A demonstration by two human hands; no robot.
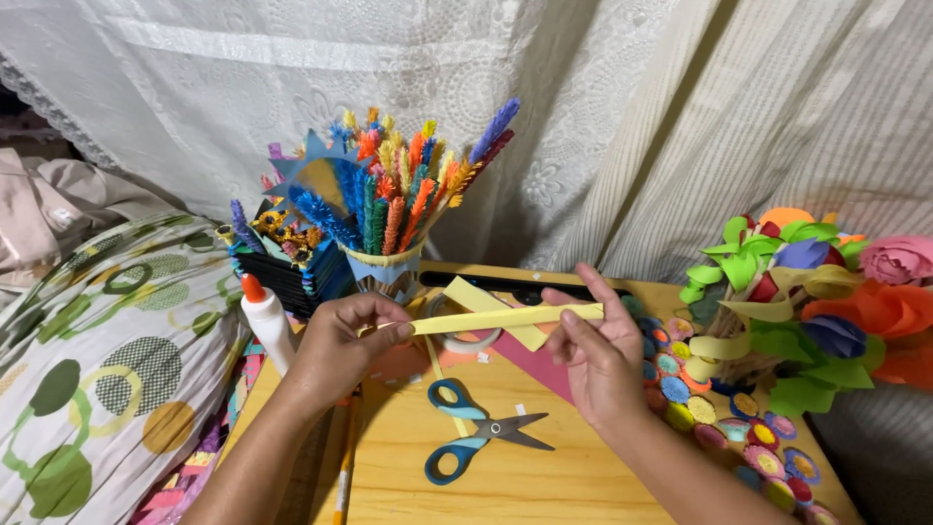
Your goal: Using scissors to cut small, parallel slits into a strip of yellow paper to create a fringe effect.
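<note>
My left hand (342,347) and my right hand (596,350) hold a long yellow paper strip (491,318) level between them, above a small wooden table (544,476). The left hand pinches the strip's left end; the right hand's fingers grip its right end. Another yellow paper piece (486,303) crosses behind the strip. Blue-handled scissors (473,434) lie open on the table just below my hands.
A white glue bottle (265,326) with an orange cap stands at the table's left. A cup of coloured pipe cleaners (398,209) stands at the back, a paper-flower bouquet (821,311) at right. Pink paper (536,363) and a tape roll (471,339) lie under the strip.
</note>
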